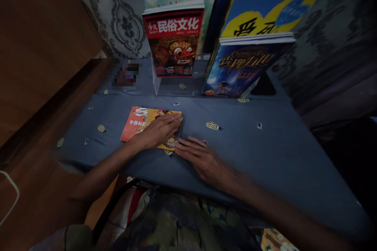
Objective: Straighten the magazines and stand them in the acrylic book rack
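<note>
A small orange and yellow book [129,124] with Chinese characters and drawn figures on its cover lies closed on the blue tablecloth [232,157]. Across its right part my left hand [161,127] rests flat, fingers stretched toward the right edge and covering some of the cover. My right hand [203,159] lies at the book's lower right corner with its fingers stretched out; the fingertips meet or nearly meet the edge. Neither hand is wrapped around anything.
Behind the book, a clear stand [182,87] holds several upright books, among them a red-topped book [176,43] and a dark blue book [241,66]. A blurred-out item [126,73] sits at the back left. A patterned curtain [123,15] hangs behind the table.
</note>
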The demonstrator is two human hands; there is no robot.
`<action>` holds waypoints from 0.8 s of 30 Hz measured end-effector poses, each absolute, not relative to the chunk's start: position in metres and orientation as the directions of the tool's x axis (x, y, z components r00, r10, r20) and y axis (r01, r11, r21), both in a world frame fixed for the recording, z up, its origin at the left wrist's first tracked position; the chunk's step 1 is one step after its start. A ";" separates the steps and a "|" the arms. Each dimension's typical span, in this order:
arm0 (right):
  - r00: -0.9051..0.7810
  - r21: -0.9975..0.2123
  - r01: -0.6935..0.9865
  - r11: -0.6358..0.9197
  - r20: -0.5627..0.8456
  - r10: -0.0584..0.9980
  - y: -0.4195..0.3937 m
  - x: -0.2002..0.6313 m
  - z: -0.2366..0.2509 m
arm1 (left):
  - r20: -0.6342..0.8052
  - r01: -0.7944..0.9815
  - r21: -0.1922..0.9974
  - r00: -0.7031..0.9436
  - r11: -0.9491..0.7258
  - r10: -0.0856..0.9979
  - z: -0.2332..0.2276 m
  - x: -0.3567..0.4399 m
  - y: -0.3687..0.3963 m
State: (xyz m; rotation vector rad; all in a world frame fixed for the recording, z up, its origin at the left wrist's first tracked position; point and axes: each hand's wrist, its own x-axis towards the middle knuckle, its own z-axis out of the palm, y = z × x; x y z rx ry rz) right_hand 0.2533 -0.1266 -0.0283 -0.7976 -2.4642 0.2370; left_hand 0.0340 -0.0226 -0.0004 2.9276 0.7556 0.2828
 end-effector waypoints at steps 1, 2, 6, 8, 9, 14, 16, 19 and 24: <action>-0.681 -0.323 0.490 0.810 0.437 0.587 -0.127 0.253 -0.028 | 0.145 0.470 0.153 0.860 -0.869 0.490 0.000 0.034 -0.021; -0.680 -0.329 0.487 0.809 0.439 0.587 -0.127 0.253 -0.028 | 0.141 0.473 0.159 0.858 -0.866 0.494 0.001 0.034 -0.020; -0.670 -0.355 0.477 0.804 0.444 0.594 -0.128 0.253 -0.027 | 0.137 0.493 0.176 0.845 -0.852 0.517 0.000 0.035 -0.024; -0.666 -0.363 0.478 0.800 0.444 0.600 -0.128 0.252 -0.027 | 0.138 0.524 0.179 0.825 -0.833 0.548 0.000 0.032 -0.025; -0.664 -0.368 0.477 0.798 0.444 0.602 -0.128 0.252 -0.027 | 0.139 0.546 0.181 0.809 -0.818 0.571 0.001 0.028 -0.024; -0.664 -0.359 0.455 0.815 0.473 0.579 -0.125 0.252 -0.029 | 0.124 0.688 0.172 0.695 -0.705 0.708 0.005 -0.012 -0.019; -0.665 -0.340 0.449 0.826 0.490 0.563 -0.125 0.252 -0.028 | 0.119 0.750 0.160 0.631 -0.642 0.766 0.005 -0.033 -0.018; -0.663 -0.324 0.458 0.828 0.496 0.561 -0.126 0.252 -0.024 | 0.141 0.822 0.161 0.529 -0.547 0.837 0.000 -0.059 -0.020; -0.669 -0.343 0.452 0.823 0.480 0.567 -0.110 0.246 -0.013 | 0.191 0.827 0.230 0.478 -0.513 0.857 -0.011 -0.071 -0.023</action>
